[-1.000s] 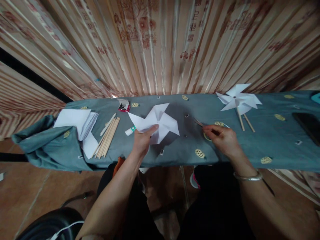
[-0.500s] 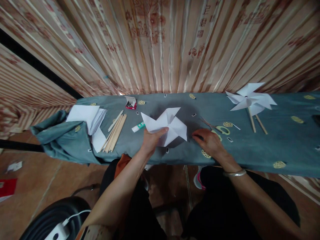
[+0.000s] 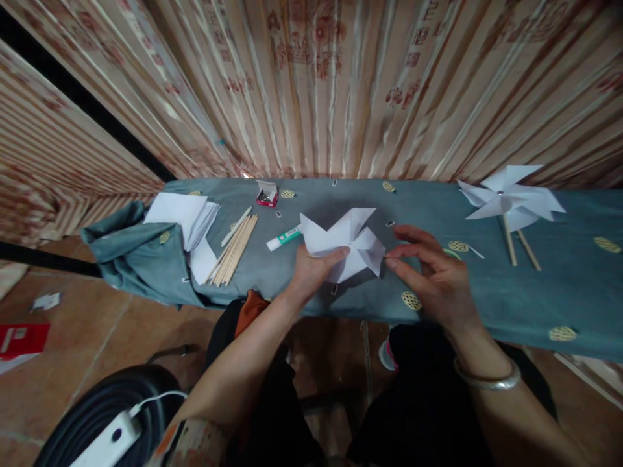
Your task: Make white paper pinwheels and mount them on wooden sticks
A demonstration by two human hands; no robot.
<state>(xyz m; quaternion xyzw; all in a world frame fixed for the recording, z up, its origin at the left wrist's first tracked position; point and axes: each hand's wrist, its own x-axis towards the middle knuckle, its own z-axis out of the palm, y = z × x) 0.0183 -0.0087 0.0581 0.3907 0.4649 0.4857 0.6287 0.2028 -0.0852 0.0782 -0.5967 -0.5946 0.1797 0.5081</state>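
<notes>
My left hand [image 3: 318, 269] is closed on a white paper pinwheel [image 3: 363, 259], its thumb pressing near the middle where the folded points meet. Close by on the right, my right hand [image 3: 431, 272] pinches a tiny thing between thumb and forefinger; it looks like a thumbtack, though most of it is hidden. Its other fingers are curled loosely above. A green and white glue stick [image 3: 283, 239] lies left of the pinwheel. Farther back stands an open red and white box [image 3: 267, 194] with small metal pieces in it.
Wooden sticks [image 3: 236, 253] and folded white paper [image 3: 178, 211] lie on the left of the cloth-covered table [image 3: 516, 298]. Pinwheels on sticks [image 3: 511, 194] rest at the right. Scissors [image 3: 452, 253] are mostly hidden behind my right hand. A curtain [image 3: 311, 117] hangs behind.
My right hand has lifted off the table near the scissors and come up beside the pinwheel's right point, fingers pinched. The left hand keeps its hold. The view has shifted slightly.
</notes>
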